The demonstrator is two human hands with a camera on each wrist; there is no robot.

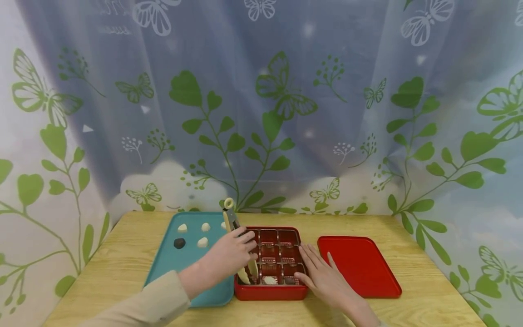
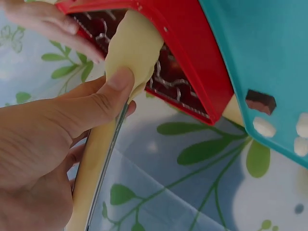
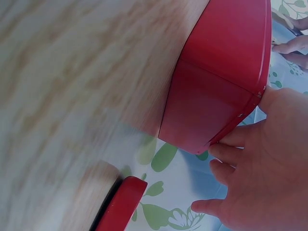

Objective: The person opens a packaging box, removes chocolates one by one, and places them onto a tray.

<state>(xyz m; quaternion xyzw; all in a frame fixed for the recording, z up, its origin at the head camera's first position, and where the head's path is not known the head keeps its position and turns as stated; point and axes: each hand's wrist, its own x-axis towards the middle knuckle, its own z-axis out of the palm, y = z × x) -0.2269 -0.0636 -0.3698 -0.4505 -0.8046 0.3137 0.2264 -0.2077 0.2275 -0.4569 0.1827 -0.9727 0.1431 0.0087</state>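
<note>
Centrally, left hand [image 1: 229,255] grasping cream tongs [image 1: 239,245] over red divided box [image 1: 270,290], right hand [image 1: 324,274] fingers released, flat on its rim.

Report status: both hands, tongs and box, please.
Left hand grips tongs, tips inside red box. Right hand rests flat on box edge. Nothing in the way.

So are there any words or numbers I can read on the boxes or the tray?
No text can be read anywhere.
Red box: no words.
Red lid: plain.
Blue tray: plain.
Tongs held by the left hand: no label.
Curtain: faint marks top left, too blurred to read.
</note>
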